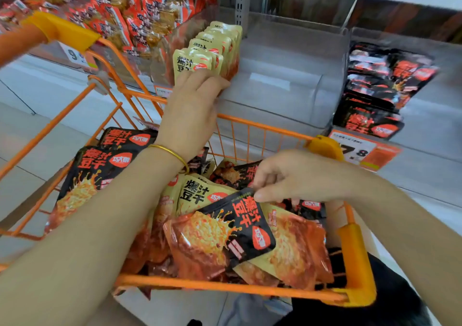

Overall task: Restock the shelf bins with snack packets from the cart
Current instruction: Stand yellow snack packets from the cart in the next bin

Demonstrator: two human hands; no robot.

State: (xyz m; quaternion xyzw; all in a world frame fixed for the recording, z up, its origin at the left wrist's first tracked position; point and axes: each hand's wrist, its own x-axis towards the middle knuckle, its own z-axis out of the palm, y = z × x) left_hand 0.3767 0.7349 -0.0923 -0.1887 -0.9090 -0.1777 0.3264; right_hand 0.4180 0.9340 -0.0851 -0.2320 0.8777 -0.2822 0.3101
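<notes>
One black packet point(235, 225) sits pinched in my right hand point(295, 175), near-left of its far-right bin point(410, 47); my left hand point(192, 101) hides its grip.

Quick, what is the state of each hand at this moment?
Left hand: touches the front cream packet of the row; whether it grips cannot be told.
Right hand: pinches a black packet in the cart.
</notes>
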